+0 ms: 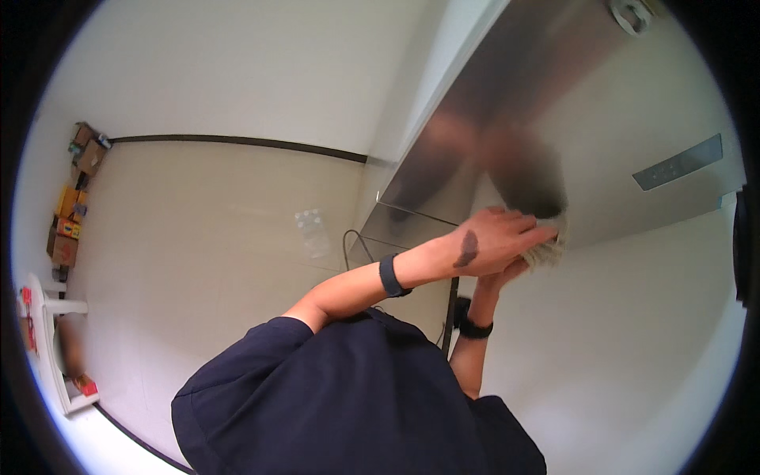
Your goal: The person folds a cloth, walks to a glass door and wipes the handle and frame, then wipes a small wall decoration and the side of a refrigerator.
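Observation:
A beige-grey cloth (545, 252) is bunched between my two hands at the lower edge of a shiny metal appliance front (594, 148), which looks like a refrigerator door. My left hand (493, 240) lies over the cloth, fingers stretched along it, with a dark mark on its back. Partly hidden beneath it, my right hand (507, 274) grips the cloth from the near side. Both wrists wear dark bands. A blurred reflection shows in the metal. Set into the door is a grey control panel (678, 162).
A dark cable (345, 243) loops on the floor near the appliance's base. Clear plastic packaging (313, 231) lies on the pale floor tiles (225, 219). Boxes (64, 246) line the far-left wall, beside a white piece of furniture (50, 338). A pale ring-shaped object (630, 16) is at upper right.

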A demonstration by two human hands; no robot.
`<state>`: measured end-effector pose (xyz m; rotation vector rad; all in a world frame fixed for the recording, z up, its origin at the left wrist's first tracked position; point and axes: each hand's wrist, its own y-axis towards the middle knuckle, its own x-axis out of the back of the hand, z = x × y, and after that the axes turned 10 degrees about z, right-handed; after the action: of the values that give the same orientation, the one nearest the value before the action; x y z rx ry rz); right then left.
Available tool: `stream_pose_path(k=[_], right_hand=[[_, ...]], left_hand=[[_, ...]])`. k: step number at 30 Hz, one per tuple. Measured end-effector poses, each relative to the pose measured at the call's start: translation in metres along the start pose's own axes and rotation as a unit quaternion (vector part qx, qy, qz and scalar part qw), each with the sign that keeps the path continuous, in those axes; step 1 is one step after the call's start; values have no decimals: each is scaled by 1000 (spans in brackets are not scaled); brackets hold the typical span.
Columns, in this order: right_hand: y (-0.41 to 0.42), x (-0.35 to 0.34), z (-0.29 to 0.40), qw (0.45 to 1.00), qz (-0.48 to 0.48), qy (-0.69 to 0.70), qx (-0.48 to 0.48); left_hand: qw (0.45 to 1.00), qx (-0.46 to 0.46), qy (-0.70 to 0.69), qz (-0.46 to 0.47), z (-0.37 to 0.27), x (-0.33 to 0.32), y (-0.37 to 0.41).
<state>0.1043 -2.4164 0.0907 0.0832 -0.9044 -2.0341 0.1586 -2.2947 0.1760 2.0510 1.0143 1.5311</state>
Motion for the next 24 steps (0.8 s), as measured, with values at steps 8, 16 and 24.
stream_pose_path(k=[8,16,24], right_hand=[[96,-110,82,898,-144,-257,328],[66,-127,80,866,-34,-368,337],[70,-86,69,865,-49,-327,377]], left_hand=[[963,56,-141,-224,42,108,-62],[925,169,-118,-318,72,81,-110],[873,68,142,-461,34,2,-62]])
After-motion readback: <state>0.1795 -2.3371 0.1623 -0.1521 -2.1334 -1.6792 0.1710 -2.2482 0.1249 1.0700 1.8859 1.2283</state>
